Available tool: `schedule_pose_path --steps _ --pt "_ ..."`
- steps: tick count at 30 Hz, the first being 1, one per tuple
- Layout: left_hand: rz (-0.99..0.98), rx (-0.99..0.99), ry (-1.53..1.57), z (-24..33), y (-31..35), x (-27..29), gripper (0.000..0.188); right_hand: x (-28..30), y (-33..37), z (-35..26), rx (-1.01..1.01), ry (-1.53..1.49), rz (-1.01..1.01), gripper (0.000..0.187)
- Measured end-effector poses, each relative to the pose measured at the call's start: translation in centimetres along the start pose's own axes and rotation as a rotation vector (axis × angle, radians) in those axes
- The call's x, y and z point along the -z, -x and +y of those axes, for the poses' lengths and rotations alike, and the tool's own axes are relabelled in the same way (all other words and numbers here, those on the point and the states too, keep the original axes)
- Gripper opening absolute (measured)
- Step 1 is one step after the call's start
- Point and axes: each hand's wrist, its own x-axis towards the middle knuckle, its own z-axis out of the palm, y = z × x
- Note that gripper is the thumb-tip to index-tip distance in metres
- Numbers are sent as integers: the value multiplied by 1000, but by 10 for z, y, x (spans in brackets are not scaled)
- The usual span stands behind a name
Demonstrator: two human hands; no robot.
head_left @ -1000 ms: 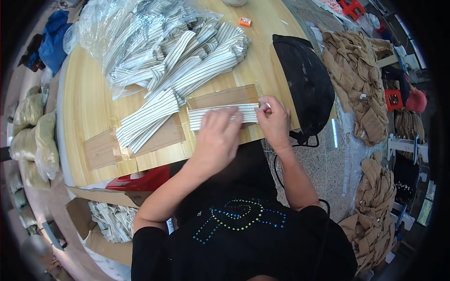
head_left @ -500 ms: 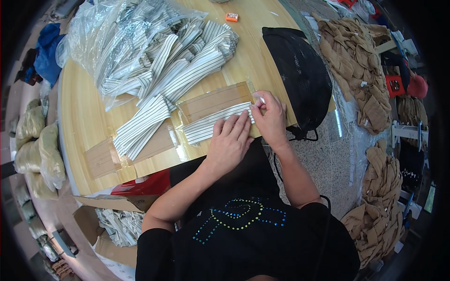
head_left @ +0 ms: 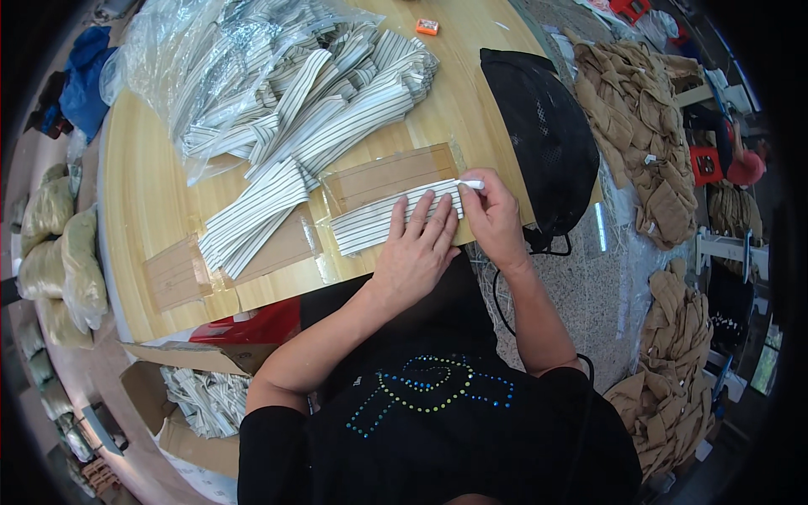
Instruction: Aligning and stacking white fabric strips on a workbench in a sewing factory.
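Observation:
A striped fabric strip (head_left: 370,224), white with dark lines, lies on the table along the lower edge of a brown cardboard template (head_left: 391,177) taped down there. My left hand (head_left: 418,248) rests flat on the strip, fingers stretched out and slightly apart. At the strip's right end, my right hand (head_left: 497,220) pinches a short white stick (head_left: 473,184); its exact kind is unclear. One end of the stick meets the strip's upper right corner. To the left, a stack of folded striped strips (head_left: 257,220) lies partly over more taped cardboard (head_left: 286,246).
A big heap of striped strips (head_left: 353,118) under clear plastic (head_left: 227,76) covers the far left. A black mesh bag (head_left: 539,135) hangs over the right edge. Beyond sits a small orange box (head_left: 427,27). Below left stands a carton (head_left: 181,433) of strips; brown garments (head_left: 640,126) lie right.
My right hand has shifted slightly down and right, and the white stick now lies more level at the strip's corner. My left hand stays flat on the strip. The view has moved slightly.

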Motion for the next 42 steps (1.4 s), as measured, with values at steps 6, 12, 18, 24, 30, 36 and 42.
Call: schedule_pose_path --steps 6,12,18,24,30,36,42 --pt "-1 -11 -17 0 1 -1 55 0 -4 -5 65 141 -71 12" --pt "4 -11 -21 0 0 -3 56 2 -6 1 103 266 -133 12" --pt "-16 0 -14 -1 1 -3 51 -18 -6 -19 29 172 -141 9" --pt "-29 27 64 -1 6 -9 48 -34 -7 -22 271 305 -209 11" --pt "-66 22 56 -3 8 -10 50 -46 -8 -30 233 345 -133 10" --pt "101 87 163 0 6 -33 57 -67 -9 -42 302 227 -261 9" --pt "72 110 195 -1 2 -27 54 -66 -16 -48 354 398 -299 8"
